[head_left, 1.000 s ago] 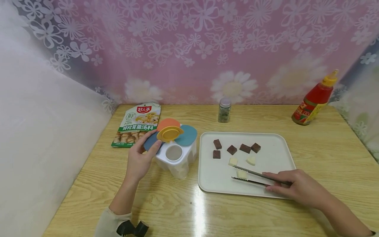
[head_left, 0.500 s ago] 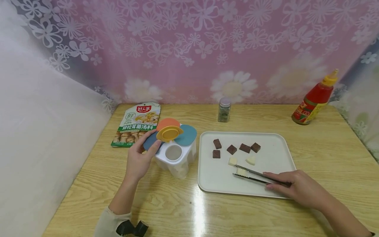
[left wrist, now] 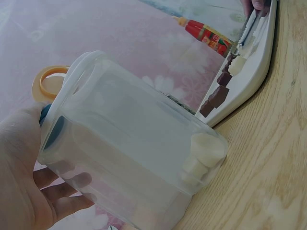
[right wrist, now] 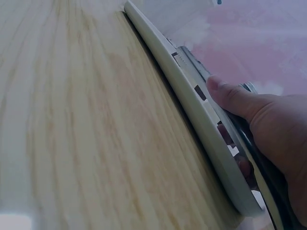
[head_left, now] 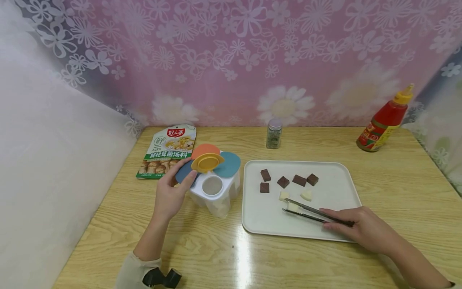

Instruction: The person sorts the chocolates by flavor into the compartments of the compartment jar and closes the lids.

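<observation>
My left hand grips the top edge of a white, translucent storage container, thumb near its lids. Its yellow flap lid stands flipped up behind a round opening; the blue, orange and teal lids lie down. Pale chunks sit at its bottom in the left wrist view. In my right hand I hold metal tongs low over a white tray. Between the tong tips is a cream-coloured chunk. Two more pale chunks and several dark brown cubes lie beyond it.
A green-and-white food packet lies behind the container. At the table's back stand a small spice jar and a red sauce bottle. A flowered curtain hangs behind, and a white wall rises at left.
The tong tips have drawn closer around the cream-coloured chunk, and it has shifted slightly toward the back of the tray with them. My left hand and the container have stayed put.
</observation>
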The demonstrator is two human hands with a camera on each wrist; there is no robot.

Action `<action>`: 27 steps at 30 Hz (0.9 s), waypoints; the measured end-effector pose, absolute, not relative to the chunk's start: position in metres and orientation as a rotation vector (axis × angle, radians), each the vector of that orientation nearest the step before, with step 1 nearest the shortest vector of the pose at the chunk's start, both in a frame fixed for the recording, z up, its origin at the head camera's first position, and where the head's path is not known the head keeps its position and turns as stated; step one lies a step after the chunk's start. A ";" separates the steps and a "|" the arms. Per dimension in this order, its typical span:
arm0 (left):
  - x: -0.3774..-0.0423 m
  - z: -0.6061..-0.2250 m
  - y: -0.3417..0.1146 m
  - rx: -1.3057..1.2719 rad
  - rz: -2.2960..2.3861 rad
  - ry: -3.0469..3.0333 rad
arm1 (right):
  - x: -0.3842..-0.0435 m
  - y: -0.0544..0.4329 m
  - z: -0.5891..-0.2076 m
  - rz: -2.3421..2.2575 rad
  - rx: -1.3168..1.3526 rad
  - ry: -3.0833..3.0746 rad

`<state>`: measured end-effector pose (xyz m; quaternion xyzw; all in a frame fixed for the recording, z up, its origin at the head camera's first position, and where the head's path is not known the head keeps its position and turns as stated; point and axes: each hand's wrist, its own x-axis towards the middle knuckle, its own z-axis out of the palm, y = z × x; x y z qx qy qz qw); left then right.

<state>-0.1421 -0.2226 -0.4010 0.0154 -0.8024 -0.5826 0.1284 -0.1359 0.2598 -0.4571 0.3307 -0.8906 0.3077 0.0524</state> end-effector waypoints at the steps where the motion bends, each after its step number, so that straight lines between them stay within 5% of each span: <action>1: -0.142 -0.401 -0.223 0.044 -1.693 -2.334 | -0.136 0.259 -0.456 0.944 1.009 -2.702; 27: -0.142 -0.400 -0.222 0.072 -1.697 -2.336 | -0.129 0.224 -0.413 1.170 0.995 -2.636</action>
